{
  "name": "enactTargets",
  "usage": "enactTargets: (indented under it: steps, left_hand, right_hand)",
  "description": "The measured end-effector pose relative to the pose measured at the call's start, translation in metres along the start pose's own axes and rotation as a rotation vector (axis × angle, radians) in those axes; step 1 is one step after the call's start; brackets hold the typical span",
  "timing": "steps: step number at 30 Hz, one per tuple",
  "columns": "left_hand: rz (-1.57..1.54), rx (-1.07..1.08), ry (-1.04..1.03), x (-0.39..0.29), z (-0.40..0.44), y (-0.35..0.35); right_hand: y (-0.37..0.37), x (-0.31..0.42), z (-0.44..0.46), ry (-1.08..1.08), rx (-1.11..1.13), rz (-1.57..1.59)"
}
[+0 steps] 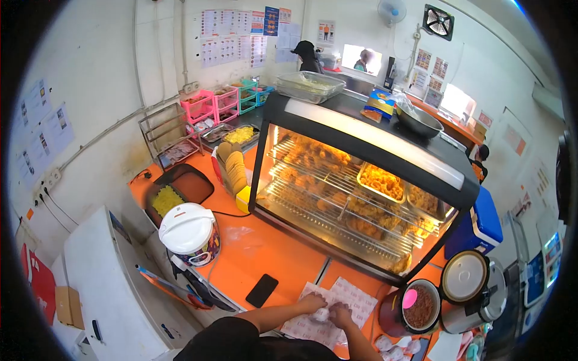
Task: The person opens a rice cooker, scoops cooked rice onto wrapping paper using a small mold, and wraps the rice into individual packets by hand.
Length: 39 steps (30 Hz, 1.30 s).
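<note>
A small white wrapped bundle [320, 315] rests on printed wrapping paper [356, 297] at the front edge of the orange table. My left hand [311, 302] is closed at the bundle's far left side, fingers curled against it. On its right, my right hand [341, 313] also has its fingers bent in and pinching at the bundle. What is inside the wrapping is hidden. A black phone [262, 290] lies left of the paper. Several similar white wrapped bundles [397, 348] sit at the lower right.
A lit glass warmer [361, 204] with fried food stands ahead. To the right are an open pot [394, 310] of brown food with a pink scoop [410, 298], and its lid [464, 275]. A white-lidded rice cooker [188, 228] stands left. Other people are in the background.
</note>
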State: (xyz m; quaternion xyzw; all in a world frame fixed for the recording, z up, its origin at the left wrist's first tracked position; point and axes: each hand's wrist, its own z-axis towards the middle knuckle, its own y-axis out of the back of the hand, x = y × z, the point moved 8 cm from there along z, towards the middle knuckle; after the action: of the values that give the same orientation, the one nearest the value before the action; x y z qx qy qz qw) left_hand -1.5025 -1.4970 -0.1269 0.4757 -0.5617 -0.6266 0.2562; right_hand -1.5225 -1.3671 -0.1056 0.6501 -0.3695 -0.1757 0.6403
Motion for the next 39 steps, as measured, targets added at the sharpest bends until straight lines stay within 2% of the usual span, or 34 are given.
enactTargets:
  steps: [1, 4, 6, 7, 10, 11, 14, 15, 16, 17, 18, 19, 21, 22, 23, 24, 25, 26, 27, 29, 31, 32, 34, 36, 38, 39]
  left_hand:
    - [-0.05, 0.041, 0.011, 0.005, -0.005, -0.006]
    - [-0.246, 0.131, 0.04, 0.017, -0.021, -0.01]
    - [-0.44, 0.157, 0.046, 0.002, -0.038, -0.003]
    - [-0.641, 0.203, 0.138, -0.003, -0.042, -0.006]
    - [-0.988, 0.058, -0.017, -0.033, -0.047, -0.008]
    - [-1.237, 0.041, -0.077, -0.048, -0.044, -0.002]
    - [-1.108, -0.054, 0.015, -0.067, -0.05, 0.033]
    - [-1.089, -0.132, -0.042, -0.07, -0.049, 0.038]
    - [-1.111, -0.113, -0.038, -0.069, -0.042, 0.027]
    - [-1.134, -0.081, -0.037, -0.07, -0.033, 0.015]
    - [-1.161, -0.03, -0.039, -0.076, -0.031, 0.0]
    - [-1.133, -0.055, 0.003, -0.08, -0.029, 0.001]
    - [-1.035, -0.014, 0.098, -0.085, -0.023, -0.004]
    - [-0.957, 0.039, 0.144, -0.09, -0.017, -0.001]
    - [-0.806, 0.104, 0.236, -0.107, -0.017, 0.038]
    - [-0.64, 0.153, 0.297, -0.123, -0.016, 0.076]
    - [-0.604, 0.09, 0.209, -0.136, -0.011, 0.074]
    - [-0.582, 0.02, 0.128, -0.146, -0.012, 0.073]
    - [-0.685, 0.139, 0.074, -0.17, -0.008, 0.087]
    - [-0.944, 0.32, -0.05, -0.22, -0.003, 0.116]
    - [-1.166, 0.413, -0.208, -0.264, 0.01, 0.123]
    - [-1.225, 0.422, -0.206, -0.28, 0.018, 0.117]
    - [-1.346, 0.426, -0.184, -0.316, 0.035, 0.107]
    - [-1.167, 0.314, -0.314, -0.345, 0.059, 0.106]
    - [-1.021, 0.205, -0.399, -0.372, 0.083, 0.093]
    - [-0.964, 0.152, -0.426, -0.384, 0.097, 0.081]
  right_hand:
    - [0.006, 0.007, -0.006, 0.087, -0.057, 0.039]
    - [-0.042, -0.017, -0.023, -0.107, 0.093, 1.003]
    - [-0.027, 0.001, -0.042, -0.229, 0.203, 1.281]
    - [-0.019, 0.012, -0.051, -0.295, 0.261, 1.422]
    - [-0.044, 0.004, -0.074, -0.469, 0.351, 1.975]
    - [-0.047, 0.015, -0.075, -0.378, 0.487, 2.308]
    - [-0.069, 0.007, -0.093, -0.623, 0.289, 2.22]
    - [-0.061, 0.004, -0.095, -0.625, 0.262, 2.201]
    - [-0.018, 0.004, -0.108, -0.749, 0.068, 1.888]
    - [0.005, 0.007, -0.109, -0.734, -0.068, 1.741]
    - [-0.006, -0.018, -0.12, -0.768, -0.165, 1.508]
    - [0.024, -0.014, -0.12, -0.644, -0.265, 1.321]
    - [0.068, -0.011, -0.136, -0.735, -0.286, 1.057]
    - [0.079, -0.019, -0.141, -0.682, -0.281, 0.803]
    - [0.105, -0.011, -0.147, -0.657, -0.37, 0.88]
    - [0.101, -0.009, -0.156, -0.548, -0.462, 1.012]
    - [0.112, 0.001, -0.167, -0.623, -0.36, 0.95]
    - [0.132, 0.017, -0.177, -0.627, -0.36, 0.849]
    - [0.154, 0.019, -0.187, -0.618, -0.348, 0.743]
    - [0.175, -0.006, -0.219, -0.782, -0.284, 1.07]
    - [0.166, -0.026, -0.245, -0.691, -0.256, 1.481]
    - [0.162, -0.033, -0.254, -0.611, -0.237, 1.677]
    - [0.165, -0.052, -0.283, -0.555, -0.21, 1.74]
    - [0.184, -0.064, -0.312, -0.443, -0.274, 1.78]
    - [0.174, -0.09, -0.337, -0.458, -0.228, 1.4]
    - [0.165, -0.101, -0.35, -0.526, -0.176, 1.447]
